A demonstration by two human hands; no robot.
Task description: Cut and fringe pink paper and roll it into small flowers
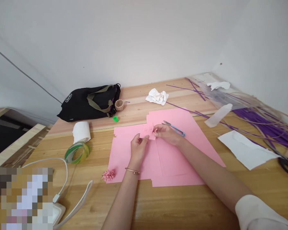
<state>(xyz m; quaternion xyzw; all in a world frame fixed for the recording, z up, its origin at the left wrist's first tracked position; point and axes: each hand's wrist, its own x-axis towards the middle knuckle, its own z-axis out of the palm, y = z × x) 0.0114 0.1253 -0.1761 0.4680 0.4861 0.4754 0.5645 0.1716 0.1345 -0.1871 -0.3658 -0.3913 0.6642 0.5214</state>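
A small piece of pink paper [147,132] with cut strips along its far edge is held between my two hands. My left hand [138,147] pinches its near left side between thumb and fingers. At its right end, my right hand [167,134] grips the strips with closed fingertips. Beneath both hands lie large pink sheets [182,159], overlapping on the table. Blue-handled thread snips [175,128] rest on the sheets just beyond my right hand. A fringed pink paper flower [108,174] sits at the sheets' near left corner.
Left stand a tape roll [76,152], white paper roll [81,131] and black bag [86,102]. A green cap [115,119] and small woven basket [119,104] sit nearby. Crumpled tissue [157,96] lies behind; purple strips [256,119] and white paper [247,148] are right. A white cable [83,199] crosses front left.
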